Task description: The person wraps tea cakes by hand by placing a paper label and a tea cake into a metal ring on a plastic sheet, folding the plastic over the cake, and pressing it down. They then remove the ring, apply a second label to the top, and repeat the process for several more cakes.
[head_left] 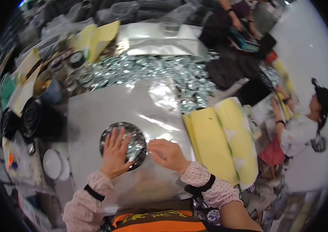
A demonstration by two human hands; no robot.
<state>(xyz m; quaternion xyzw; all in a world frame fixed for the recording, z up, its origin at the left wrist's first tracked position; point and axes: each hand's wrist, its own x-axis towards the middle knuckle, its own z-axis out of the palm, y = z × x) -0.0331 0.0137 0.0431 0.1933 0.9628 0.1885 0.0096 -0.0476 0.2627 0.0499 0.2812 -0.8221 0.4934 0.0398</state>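
Note:
A shiny silver foil bag (133, 104) lies flat in front of me. It has a round window (137, 143) that shows small silver parts inside. My left hand (114, 154) rests flat on that window with its fingers spread. My right hand (167, 154) presses on the foil just right of the window, fingers curled down onto the sheet. Neither hand holds a loose object.
A heap of small silver parts (164, 71) covers the table behind the bag. Yellow bags (222, 143) lie stacked at right, more yellow ones (96, 38) at the back left. Black tape rolls (30, 116) sit at left. Other people (307, 123) work at right and at the back.

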